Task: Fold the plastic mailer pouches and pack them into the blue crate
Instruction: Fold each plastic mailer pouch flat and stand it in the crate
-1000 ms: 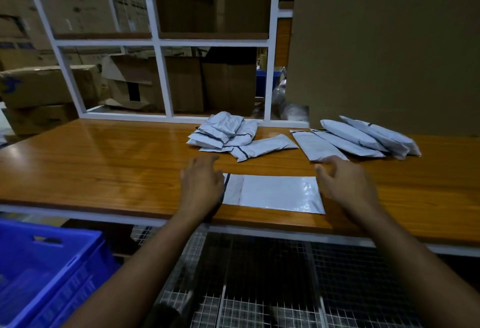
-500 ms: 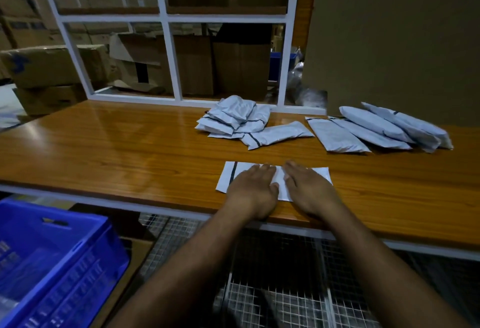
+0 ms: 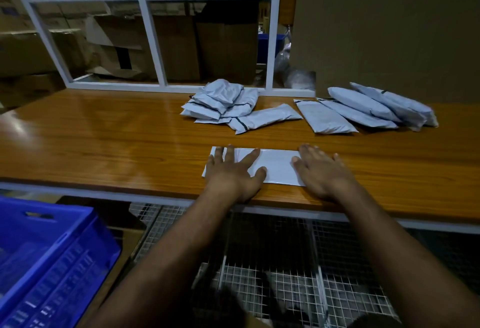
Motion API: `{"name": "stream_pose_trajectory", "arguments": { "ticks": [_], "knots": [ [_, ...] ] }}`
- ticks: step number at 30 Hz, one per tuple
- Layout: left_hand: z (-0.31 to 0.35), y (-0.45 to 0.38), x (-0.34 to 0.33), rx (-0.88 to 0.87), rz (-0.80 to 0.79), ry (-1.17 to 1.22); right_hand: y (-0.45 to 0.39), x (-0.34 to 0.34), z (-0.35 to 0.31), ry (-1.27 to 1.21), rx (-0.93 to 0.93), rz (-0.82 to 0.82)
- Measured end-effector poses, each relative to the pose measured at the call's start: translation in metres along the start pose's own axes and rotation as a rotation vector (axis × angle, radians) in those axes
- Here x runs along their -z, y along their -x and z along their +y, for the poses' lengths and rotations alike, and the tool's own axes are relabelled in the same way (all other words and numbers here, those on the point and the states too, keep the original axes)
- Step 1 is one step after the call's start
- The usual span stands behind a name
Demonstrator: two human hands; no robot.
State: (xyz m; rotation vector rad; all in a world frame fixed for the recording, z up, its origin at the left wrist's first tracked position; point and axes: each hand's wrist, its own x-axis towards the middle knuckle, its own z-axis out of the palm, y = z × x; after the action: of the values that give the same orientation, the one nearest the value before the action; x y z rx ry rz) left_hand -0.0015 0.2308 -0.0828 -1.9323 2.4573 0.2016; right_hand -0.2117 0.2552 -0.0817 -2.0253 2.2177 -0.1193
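My left hand (image 3: 233, 172) and right hand (image 3: 322, 172) press flat on a white plastic mailer pouch (image 3: 275, 165) at the near edge of the wooden desk (image 3: 104, 140), fingers (image 3: 228, 152) straight and spread, clamped on nothing. Half a second ago both palms sat together at the pouch's middle; now they have slid apart toward its ends, which I take as smoothing it flat before the fold. A loose heap of grey pouches (image 3: 223, 105) lies farther back, with a row of pouches (image 3: 363, 109) to its right. The blue crate (image 3: 52, 262) waits low at near left, below the desk; what it holds I cannot tell.
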Motion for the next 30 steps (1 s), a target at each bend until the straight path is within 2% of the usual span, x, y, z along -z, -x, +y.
{"name": "stream_pose_trajectory", "arguments": {
  "ticks": [4,6,9,11,12,15,19,23,25,28,30],
  "knots": [
    [-0.002,0.003,0.005,-0.003,-0.033,0.03,0.005,0.003,0.005,0.024,-0.007,-0.019],
    [-0.005,0.004,0.009,0.001,-0.041,0.127,0.006,0.002,0.003,0.024,-0.009,-0.014],
    [-0.014,0.004,0.018,0.022,0.148,0.385,0.008,0.005,0.001,0.068,-0.016,0.016],
    [-0.022,0.005,0.022,0.031,0.283,0.378,0.009,0.009,-0.003,0.141,0.034,0.071],
    [-0.027,0.005,0.024,0.03,0.296,0.349,0.01,0.009,-0.005,0.145,0.081,0.101],
    [-0.04,0.006,0.026,-0.02,0.18,0.245,0.011,0.005,-0.009,0.053,0.196,0.054],
    [-0.056,0.004,0.02,-0.072,-0.023,0.07,0.006,-0.002,-0.005,0.029,0.191,-0.03],
    [-0.057,0.002,0.018,-0.067,-0.054,0.002,0.008,-0.001,-0.008,0.033,0.188,-0.017],
    [-0.061,0.006,0.014,-0.075,0.04,0.064,0.011,-0.001,-0.009,0.016,0.186,-0.004],
    [-0.065,0.022,0.007,-0.078,0.412,0.221,0.019,0.002,-0.013,-0.018,0.176,0.054],
    [-0.062,0.042,0.003,-0.164,0.548,0.261,0.025,0.002,-0.021,-0.016,0.149,0.149]
  ]
}}
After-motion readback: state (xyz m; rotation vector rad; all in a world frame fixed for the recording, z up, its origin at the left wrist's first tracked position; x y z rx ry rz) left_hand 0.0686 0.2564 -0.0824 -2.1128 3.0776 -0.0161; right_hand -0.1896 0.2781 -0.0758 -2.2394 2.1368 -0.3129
